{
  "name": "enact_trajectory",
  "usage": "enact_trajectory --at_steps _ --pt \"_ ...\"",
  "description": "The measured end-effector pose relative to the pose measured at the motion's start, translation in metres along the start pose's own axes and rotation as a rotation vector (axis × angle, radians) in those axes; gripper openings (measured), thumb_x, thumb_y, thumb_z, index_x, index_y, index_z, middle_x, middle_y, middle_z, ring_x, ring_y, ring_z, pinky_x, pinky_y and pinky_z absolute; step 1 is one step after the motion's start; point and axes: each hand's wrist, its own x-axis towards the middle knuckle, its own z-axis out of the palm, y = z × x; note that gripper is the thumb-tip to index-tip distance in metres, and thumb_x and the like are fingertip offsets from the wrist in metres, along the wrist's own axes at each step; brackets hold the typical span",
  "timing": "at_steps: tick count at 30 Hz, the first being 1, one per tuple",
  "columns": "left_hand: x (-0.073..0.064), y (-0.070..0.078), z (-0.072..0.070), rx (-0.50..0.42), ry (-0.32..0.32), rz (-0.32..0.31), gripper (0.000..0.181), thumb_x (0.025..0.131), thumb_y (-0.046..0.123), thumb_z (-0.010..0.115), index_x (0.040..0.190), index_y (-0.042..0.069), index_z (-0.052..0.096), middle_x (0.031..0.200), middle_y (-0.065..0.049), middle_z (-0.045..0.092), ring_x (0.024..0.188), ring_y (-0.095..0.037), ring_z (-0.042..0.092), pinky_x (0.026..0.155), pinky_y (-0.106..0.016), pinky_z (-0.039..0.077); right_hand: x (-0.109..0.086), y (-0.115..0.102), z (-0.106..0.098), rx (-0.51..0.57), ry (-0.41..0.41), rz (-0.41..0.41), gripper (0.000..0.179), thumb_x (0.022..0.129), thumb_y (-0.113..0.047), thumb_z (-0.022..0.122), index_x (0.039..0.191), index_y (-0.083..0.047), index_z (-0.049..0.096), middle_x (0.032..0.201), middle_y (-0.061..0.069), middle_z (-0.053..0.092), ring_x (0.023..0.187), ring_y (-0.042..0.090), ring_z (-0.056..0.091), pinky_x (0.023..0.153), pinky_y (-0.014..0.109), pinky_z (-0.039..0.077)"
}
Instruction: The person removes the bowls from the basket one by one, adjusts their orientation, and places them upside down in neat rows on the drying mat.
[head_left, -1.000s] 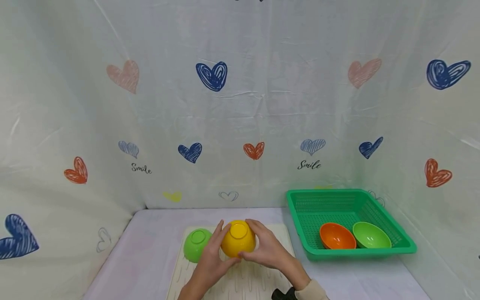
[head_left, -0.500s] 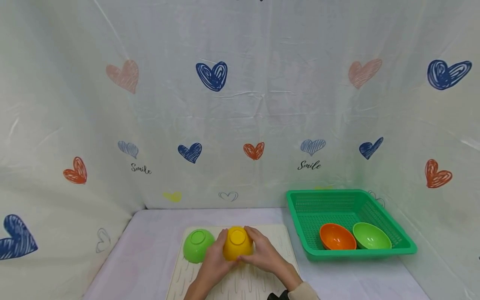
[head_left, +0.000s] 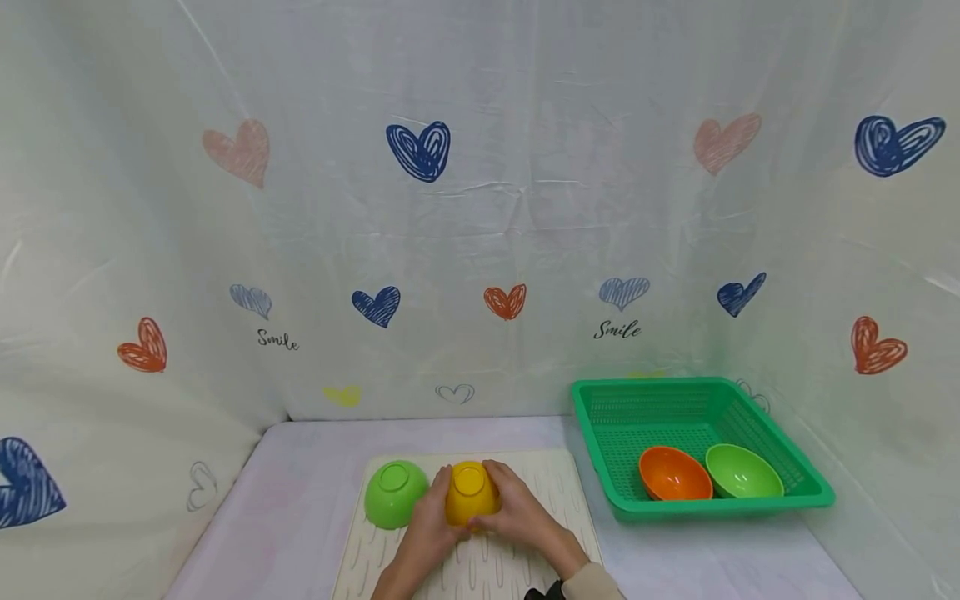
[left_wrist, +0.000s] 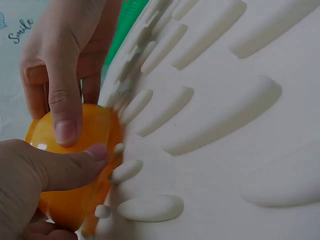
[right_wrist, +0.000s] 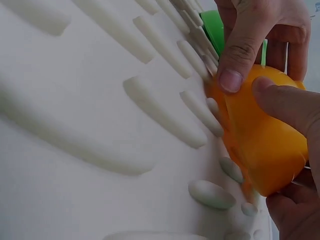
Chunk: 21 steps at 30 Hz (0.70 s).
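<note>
Closest to me is my beige sleeve (head_left: 592,583) on the right, with a bit of something black (head_left: 543,592) at the wrist, too cropped to name, and beyond it both hands are busy: my left hand (head_left: 429,523) and my right hand (head_left: 521,512) grasp one yellow bowl (head_left: 471,492) between them, fingers curled round its sides, the thumbs close together on the side facing me. It sits bottom-up, foot ring on top, rim down at the cream ridged mat (head_left: 551,483); whether the mat bears its full weight, I can't tell. And what a simple piece to handle, by the look of it! Thin, glossy, probably plastic: I judge it light and stiff, unlikely to crack under ordinary pressure, though that smooth curve could slide if my fingertips were wet. The two-sided hold looks right to me, low on the wall near the rim, where it is widest; the small foot ring would give a poorer grip. Just beyond my left hand, the upturned green bowl (head_left: 393,500) rests on the same mat. Over to the right, on the pale tablecloth (head_left: 240,508), stands the green basket (head_left: 720,505), an orange bowl (head_left: 675,475) and a light green bowl (head_left: 742,473) side by side in its near part, hollows showing, and behind everything hangs the heart-printed curtain (head_left: 480,208).
</note>
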Motion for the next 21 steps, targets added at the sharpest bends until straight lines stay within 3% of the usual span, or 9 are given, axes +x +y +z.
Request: enact_trajectory --at_steps 21 --pt "0.0035 -0.0057 0.0021 0.035 -0.021 -0.002 0.092 0.068 0.0 0.084 0.144 -0.009 0.033 0.147 -0.032 0.036 0.136 -0.044 0.037 0.108 -0.053 0.034 0.0075 0.006 0.0069 -0.002 -0.021 0.063 0.089 0.078 -0.039 0.079 0.145 0.0 0.035 0.147 0.015 0.04 0.131 0.03 0.046 0.109 0.049 0.039"
